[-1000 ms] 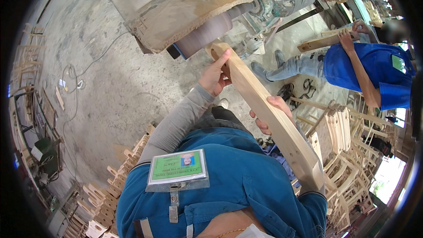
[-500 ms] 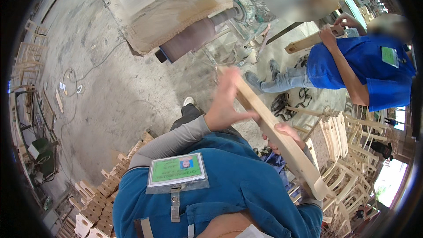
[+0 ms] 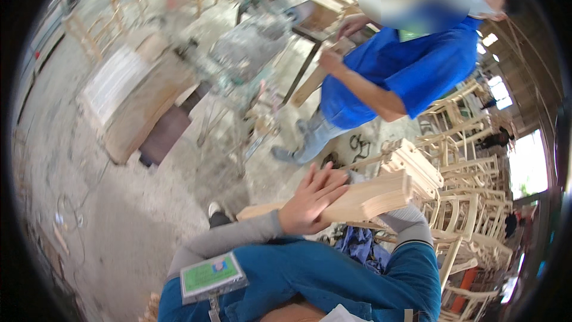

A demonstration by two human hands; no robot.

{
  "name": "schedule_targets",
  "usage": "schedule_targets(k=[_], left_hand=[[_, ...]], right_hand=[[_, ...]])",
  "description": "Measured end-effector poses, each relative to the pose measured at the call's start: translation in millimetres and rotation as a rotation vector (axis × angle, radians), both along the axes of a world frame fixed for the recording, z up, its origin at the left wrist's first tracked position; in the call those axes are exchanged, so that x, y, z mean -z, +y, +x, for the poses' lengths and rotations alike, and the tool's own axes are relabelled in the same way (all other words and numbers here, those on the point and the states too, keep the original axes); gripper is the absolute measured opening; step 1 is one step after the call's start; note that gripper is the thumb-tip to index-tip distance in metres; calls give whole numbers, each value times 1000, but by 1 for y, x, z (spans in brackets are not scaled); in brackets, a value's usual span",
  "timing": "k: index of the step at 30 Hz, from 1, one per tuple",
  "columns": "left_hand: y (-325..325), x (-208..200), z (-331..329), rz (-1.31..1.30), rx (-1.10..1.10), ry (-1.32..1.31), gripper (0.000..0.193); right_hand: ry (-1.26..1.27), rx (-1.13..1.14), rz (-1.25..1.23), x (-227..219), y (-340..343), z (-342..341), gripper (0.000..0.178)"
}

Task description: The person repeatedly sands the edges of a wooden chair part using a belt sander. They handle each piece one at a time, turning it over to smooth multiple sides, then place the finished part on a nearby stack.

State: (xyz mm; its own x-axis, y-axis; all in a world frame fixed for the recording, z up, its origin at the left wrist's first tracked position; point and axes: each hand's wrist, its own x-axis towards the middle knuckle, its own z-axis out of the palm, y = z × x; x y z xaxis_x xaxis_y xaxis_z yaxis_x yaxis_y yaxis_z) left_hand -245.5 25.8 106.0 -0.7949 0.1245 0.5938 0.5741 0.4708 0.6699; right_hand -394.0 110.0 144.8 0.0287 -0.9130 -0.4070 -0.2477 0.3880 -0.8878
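Observation:
A pale wooden board (image 3: 372, 198) with a shaped end lies across the front of my body, its narrower end pointing left. My left hand (image 3: 310, 200) rests on its face with the fingers stretched out flat. Behind the board is my right hand (image 3: 339, 177), mostly hidden; it supports the board from the far side, with my grey sleeve (image 3: 411, 222) coming in from the right.
Ahead on the left stands a sanding machine with a dark belt roller (image 3: 165, 134). A co-worker in a blue shirt (image 3: 381, 65) holds another wooden piece (image 3: 308, 86). Stacked wooden parts (image 3: 414, 164) and chair frames (image 3: 471, 209) crowd the right. A blue cloth (image 3: 360, 247) lies below the board.
My view has swung right, so the machine sits further left. The board has turned from a steep slant to nearly level, and my left hand has come down along it toward the right hand.

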Motion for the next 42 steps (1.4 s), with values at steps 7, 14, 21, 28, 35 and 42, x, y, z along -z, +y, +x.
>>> schedule_targets(k=[7, 14, 21, 28, 35, 42], left_hand=[[-19, -18, 0, 749, -380, 77, 54], [-38, -44, -6, 1523, -334, -52, 51], [-85, 44, 39, 1508, -215, -444, 39], [-121, 108, 73, 1890, -494, -709, 45], [-162, 107, 84, 1910, -489, -585, 51], [-182, 112, 91, 1871, -461, -598, 53]], right_hand=[[18, 123, -190, -5, 1, -1, 66], [-36, 139, -373, -2, 7, 33, 87], [-619, 297, 239, 25, 26, 49, 80], [-781, 425, 651, 68, -35, 78, 52], [-685, 411, 639, 60, -96, 89, 50], [-698, 459, 722, 56, -118, 100, 50]])
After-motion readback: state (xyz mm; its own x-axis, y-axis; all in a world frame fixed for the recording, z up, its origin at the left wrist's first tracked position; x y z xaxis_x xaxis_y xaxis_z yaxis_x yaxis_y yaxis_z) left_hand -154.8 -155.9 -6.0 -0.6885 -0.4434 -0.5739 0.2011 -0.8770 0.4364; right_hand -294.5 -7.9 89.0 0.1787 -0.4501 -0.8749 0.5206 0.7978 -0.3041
